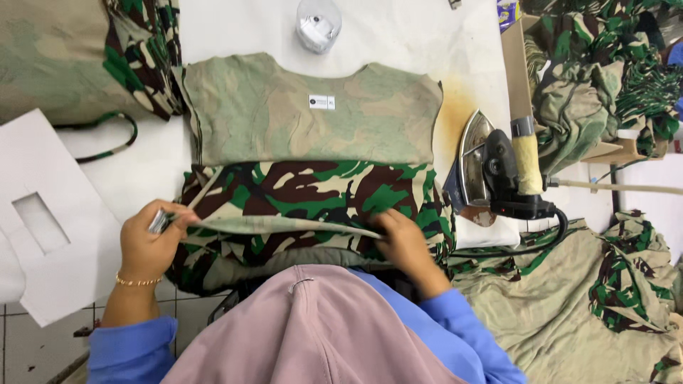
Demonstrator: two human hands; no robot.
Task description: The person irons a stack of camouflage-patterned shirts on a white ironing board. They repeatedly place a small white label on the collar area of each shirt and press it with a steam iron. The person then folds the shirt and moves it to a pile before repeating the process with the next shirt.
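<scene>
A camouflage shirt (pixel 313 142) lies on the white ironing table (pixel 420 35), its pale inside facing up at the top and its green-brown printed hem folded over below. My left hand (pixel 149 242) pinches the left end of a folded strip of the hem, with a small silvery object between the fingers. My right hand (pixel 402 242) presses and grips the right end of the same fold. A small white label (pixel 321 102) sits near the shirt's neckline.
A black electric iron (pixel 498 174) stands on its heel to the right, beside a scorch mark. A clear round container (pixel 318 23) sits at the top. Piles of camouflage garments (pixel 597 64) lie right and upper left. White card pieces (pixel 50 220) lie left.
</scene>
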